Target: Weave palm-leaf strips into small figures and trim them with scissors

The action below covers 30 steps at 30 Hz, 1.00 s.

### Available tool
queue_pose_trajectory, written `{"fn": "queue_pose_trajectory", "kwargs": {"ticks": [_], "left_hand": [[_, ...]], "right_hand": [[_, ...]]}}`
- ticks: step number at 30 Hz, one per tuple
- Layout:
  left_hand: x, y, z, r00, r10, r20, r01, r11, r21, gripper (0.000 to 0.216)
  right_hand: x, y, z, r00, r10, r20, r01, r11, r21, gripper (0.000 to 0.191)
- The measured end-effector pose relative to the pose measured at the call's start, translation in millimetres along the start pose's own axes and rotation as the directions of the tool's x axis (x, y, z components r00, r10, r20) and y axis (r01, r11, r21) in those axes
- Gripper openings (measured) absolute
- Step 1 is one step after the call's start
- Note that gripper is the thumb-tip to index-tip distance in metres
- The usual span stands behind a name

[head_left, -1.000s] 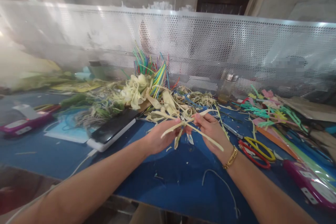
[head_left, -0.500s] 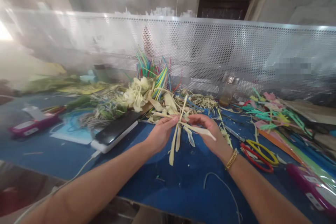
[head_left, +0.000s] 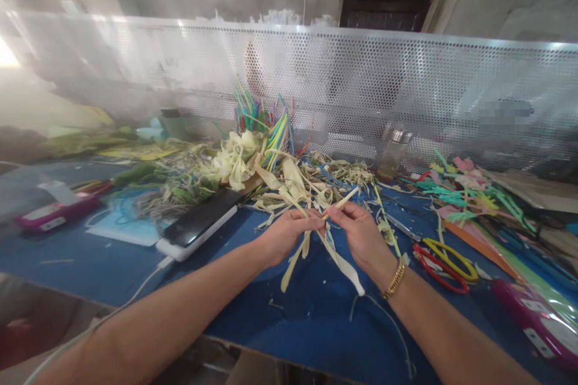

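Pale, crossed corn husk strips are held between both hands above the blue table. My left hand pinches them where they cross, thumb on top. My right hand, with a gold bracelet at the wrist, pinches a narrow strip whose end points up and to the right. Two wider ends hang below the hands, one toward the lower left, the other toward the lower right. Just behind lies a heap of loose husks. The fingertips partly hide the crossing.
A phone on a white power bank with a cable lies at left. Red and yellow-handled scissors, a purple power strip and colourful pipe cleaners are at right. A glass bottle stands before the perforated metal screen.
The husk strips have turned: the broad end that pointed right now hangs to the lower right. My right hand has closed in a pinch on a strip, and my left hand has shifted slightly right.
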<state>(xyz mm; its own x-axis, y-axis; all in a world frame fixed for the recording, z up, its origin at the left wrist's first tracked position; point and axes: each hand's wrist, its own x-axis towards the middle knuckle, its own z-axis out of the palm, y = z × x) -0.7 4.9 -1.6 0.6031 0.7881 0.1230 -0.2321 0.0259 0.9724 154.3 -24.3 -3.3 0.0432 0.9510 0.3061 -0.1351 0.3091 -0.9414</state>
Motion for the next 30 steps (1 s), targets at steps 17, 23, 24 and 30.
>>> {"fn": "queue_pose_trajectory", "kwargs": {"ticks": [17, 23, 24, 30], "left_hand": [[3, -5, -5, 0.996, 0.075, 0.053, -0.054, 0.944, -0.324, 0.028], [5, -3, -8, 0.992, 0.079, -0.097, -0.106, 0.94, -0.324, 0.019], [5, -2, -8, 0.993, 0.085, -0.086, -0.109, 0.937, -0.333, 0.019], [1, -1, -4, 0.999, -0.026, 0.019, 0.03, 0.964, -0.264, 0.015]], "right_hand": [[2, 0, -2, 0.962, 0.046, -0.271, -0.007, 0.99, 0.142, 0.018], [-1, -2, -2, 0.988, -0.141, -0.056, 0.133, 0.984, -0.121, 0.017], [0, -1, -4, 0.99, -0.141, -0.03, 0.135, 0.978, -0.161, 0.021], [5, 6, -9, 0.997, 0.046, -0.056, -0.046, 0.999, -0.012, 0.024]]}}
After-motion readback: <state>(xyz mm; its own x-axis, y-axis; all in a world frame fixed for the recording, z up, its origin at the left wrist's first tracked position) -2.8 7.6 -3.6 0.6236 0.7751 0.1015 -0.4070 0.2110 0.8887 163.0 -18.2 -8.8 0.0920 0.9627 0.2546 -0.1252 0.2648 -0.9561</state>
